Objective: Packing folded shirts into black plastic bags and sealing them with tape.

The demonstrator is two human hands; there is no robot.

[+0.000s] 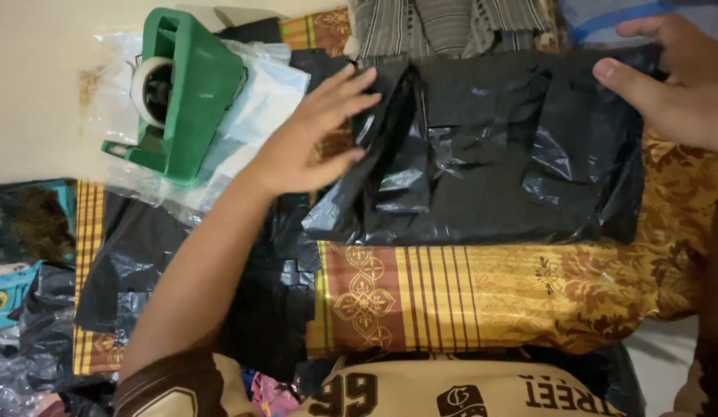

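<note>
- Left hand point(308, 143): fingers spread wide, palm pressing flat on the left edge of the black plastic parcel point(490, 150).
- Right hand point(672, 81): fingers extended, resting on the parcel's upper right corner, gripping nothing.
- Parcel: lies on brown-and-gold patterned fabric point(490, 297).
- Green tape dispenser point(181, 93): rests on clear plastic bags point(251, 116), left of the parcel.

- The black bag point(490, 147) is thin plastic, glossy and much wrinkled.
- The patterned cloth point(490, 297) below it is brown and gold, under shiny clear wrap.
- The green tape dispenser point(185, 93) is smooth hard plastic.
</note>
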